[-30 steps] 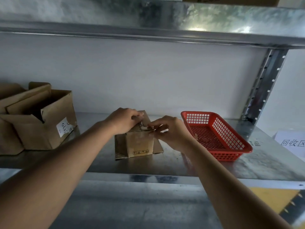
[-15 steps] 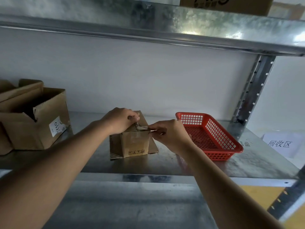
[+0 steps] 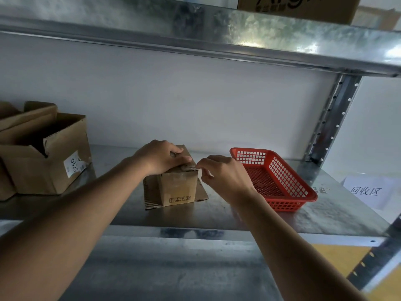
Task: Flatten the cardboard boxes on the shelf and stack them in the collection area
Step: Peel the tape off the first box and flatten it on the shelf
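Head view: two bare hands work at one small box of brown cardboard standing on the steel shelf. The left hand lies on top of the box with its fingers curled over the lid, pressing it down. The right hand is at the box's top right edge, thumb and forefinger drawn together there; whether they pinch a strip of tape or the flap edge cannot be told. The box front is glossy with tape and carries a row of four small black handling symbols near its bottom. Under the box lies one flat sheet of corrugated cardboard, its ridged edge showing below the left hand.

Well to the left of the left hand stands one larger open box with raised flaps and a white label, its writing unreadable. Just right of the right hand sits one red plastic basket with lattice walls. Further right lies one white paper sign reading "回收区". On the shelf above, one carton shows large dark letters, cut off.
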The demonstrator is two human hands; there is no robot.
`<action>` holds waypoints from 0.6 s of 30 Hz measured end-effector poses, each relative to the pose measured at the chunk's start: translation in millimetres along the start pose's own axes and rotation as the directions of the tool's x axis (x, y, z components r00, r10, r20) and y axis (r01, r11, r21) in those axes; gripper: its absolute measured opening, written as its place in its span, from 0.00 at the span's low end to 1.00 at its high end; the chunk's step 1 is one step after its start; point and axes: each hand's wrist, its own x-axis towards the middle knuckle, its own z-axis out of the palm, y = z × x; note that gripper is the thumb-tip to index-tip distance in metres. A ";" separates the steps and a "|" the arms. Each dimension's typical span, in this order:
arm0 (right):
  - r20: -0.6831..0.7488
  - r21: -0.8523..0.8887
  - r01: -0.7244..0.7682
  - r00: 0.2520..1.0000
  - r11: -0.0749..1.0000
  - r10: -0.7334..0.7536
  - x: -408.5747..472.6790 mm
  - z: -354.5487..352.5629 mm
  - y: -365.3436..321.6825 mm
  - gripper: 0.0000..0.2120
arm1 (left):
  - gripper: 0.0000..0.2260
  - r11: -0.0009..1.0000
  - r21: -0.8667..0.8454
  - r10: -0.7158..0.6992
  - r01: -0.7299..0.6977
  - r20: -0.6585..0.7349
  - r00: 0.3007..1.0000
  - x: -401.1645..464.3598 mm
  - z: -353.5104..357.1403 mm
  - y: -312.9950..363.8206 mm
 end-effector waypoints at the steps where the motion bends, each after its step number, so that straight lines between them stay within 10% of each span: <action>1: -0.022 -0.015 0.020 1.000 1.000 -0.021 0.1 -2.3 -1.2 0.12 | 0.33 1.000 0.008 -0.002 0.002 0.002 1.000 0.2 0.3 1.0; 7: -0.079 0.032 0.094 0.993 0.995 -0.091 10.5 -11.2 -15.1 0.09 | 0.27 0.995 0.101 -0.004 0.008 -0.042 0.999 -1.2 4.9 10.7; 18: 0.228 0.418 -0.552 0.832 0.721 0.505 10.1 -13.3 9.5 0.07 | 0.31 0.961 0.212 -0.133 0.175 -0.197 0.971 -3.6 8.1 31.4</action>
